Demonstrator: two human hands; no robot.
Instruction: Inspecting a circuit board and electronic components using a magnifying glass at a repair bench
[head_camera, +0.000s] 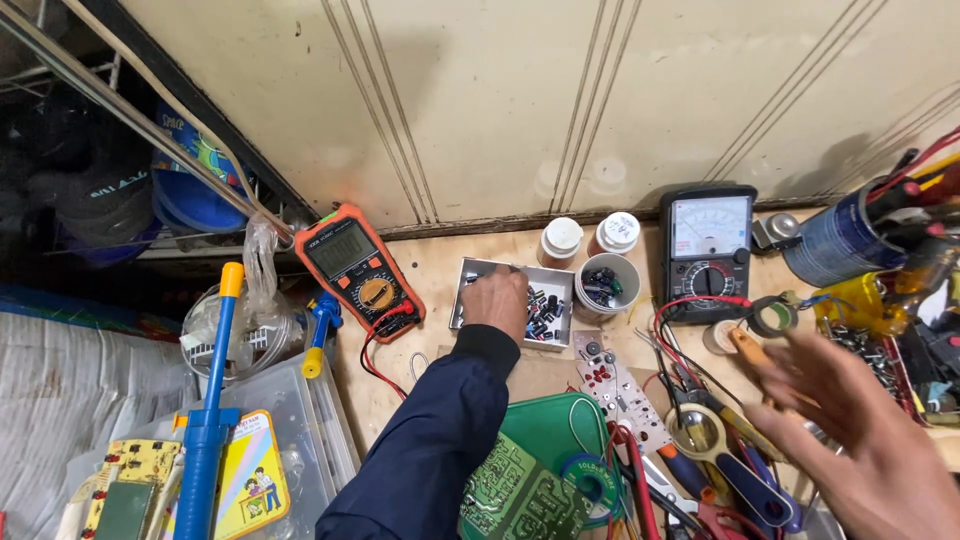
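Note:
My left hand, in a dark blue sleeve, reaches into a small grey tray of little black electronic parts, fingers bent down among them; whether it grips one is hidden. My right hand hovers open at the lower right, fingers spread and blurred, above a magnifying glass and tools. A green circuit board lies near my left elbow. A small white circuit board lies between the hands.
An orange digital multimeter leans at the left, a black analogue meter at the right. A white cup of parts and two white-capped bottles stand by the wall. Cluttered tools and a blue can fill the right.

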